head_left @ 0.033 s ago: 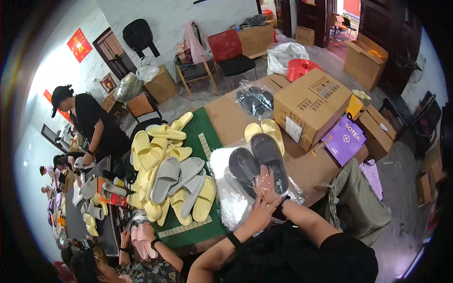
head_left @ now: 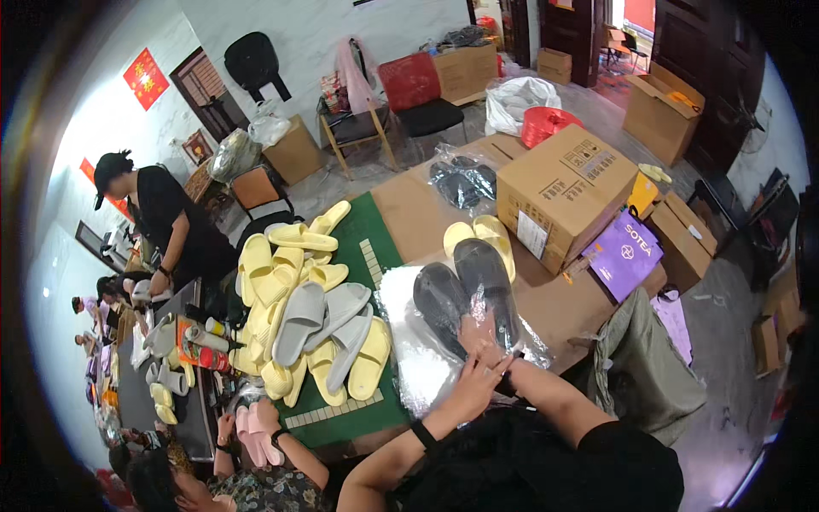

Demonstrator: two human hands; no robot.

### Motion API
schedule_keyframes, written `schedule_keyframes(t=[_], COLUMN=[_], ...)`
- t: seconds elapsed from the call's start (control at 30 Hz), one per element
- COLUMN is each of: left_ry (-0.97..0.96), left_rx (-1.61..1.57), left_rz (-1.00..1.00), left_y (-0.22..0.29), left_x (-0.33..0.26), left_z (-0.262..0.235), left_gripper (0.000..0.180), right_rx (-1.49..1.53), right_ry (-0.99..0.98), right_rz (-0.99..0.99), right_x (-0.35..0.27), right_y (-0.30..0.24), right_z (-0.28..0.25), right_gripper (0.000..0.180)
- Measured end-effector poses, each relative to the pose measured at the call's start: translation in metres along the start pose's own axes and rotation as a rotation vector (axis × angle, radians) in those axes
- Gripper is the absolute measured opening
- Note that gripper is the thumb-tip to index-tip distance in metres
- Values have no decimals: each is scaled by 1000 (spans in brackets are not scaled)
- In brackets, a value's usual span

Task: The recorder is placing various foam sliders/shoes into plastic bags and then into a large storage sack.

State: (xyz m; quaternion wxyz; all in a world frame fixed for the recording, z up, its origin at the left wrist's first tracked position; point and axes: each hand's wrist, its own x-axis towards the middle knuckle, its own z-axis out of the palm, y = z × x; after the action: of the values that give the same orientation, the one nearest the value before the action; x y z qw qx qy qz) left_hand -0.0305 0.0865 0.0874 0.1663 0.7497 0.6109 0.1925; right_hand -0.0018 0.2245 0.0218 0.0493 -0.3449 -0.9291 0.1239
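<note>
Two dark grey slippers (head_left: 483,271) lie side by side, soles down, in a clear plastic bag (head_left: 531,340) on the table. My right hand (head_left: 479,334) reaches into the bag, its fingers stretched out between the slippers' near ends; glare on the film partly blurs them. Close against my right wrist, my left hand (head_left: 474,386) has its fingers closed on the near edge of the bag. Under and beside the slippers is a stack of clear bags (head_left: 420,363). A pair of pale yellow slippers (head_left: 490,229) sits just beyond the grey ones.
Yellow and grey slippers (head_left: 300,317) are heaped on a green mat (head_left: 373,224) to the left. Beyond stand bagged dark slippers (head_left: 461,182) and a large carton (head_left: 563,192); a purple bag (head_left: 624,249) hangs at right. At lower left, another person's hands hold pink slippers (head_left: 257,433).
My right hand has drawn back slightly toward me inside the bag, its fingers now lower on the slippers. My left hand stays by the right wrist.
</note>
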Motion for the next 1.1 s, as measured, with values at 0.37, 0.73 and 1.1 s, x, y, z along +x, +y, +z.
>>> schedule_keyframes(t=[0.37, 0.73, 1.1], left_ry=[183, 495, 142], left_rx=[-443, -114, -1361], left_rz=[-316, -976, -1108], left_y=[-3, -149, -183], left_x=[11, -69, -72], left_z=[-26, 34, 70], left_gripper=[42, 90, 55], right_rx=[1013, 1070, 541], right_ry=[-654, 230, 453], right_rz=[-226, 13, -68], right_x=[-101, -17, 42], right_y=[13, 17, 35], right_z=[-18, -117, -124], right_gripper=[80, 13, 24])
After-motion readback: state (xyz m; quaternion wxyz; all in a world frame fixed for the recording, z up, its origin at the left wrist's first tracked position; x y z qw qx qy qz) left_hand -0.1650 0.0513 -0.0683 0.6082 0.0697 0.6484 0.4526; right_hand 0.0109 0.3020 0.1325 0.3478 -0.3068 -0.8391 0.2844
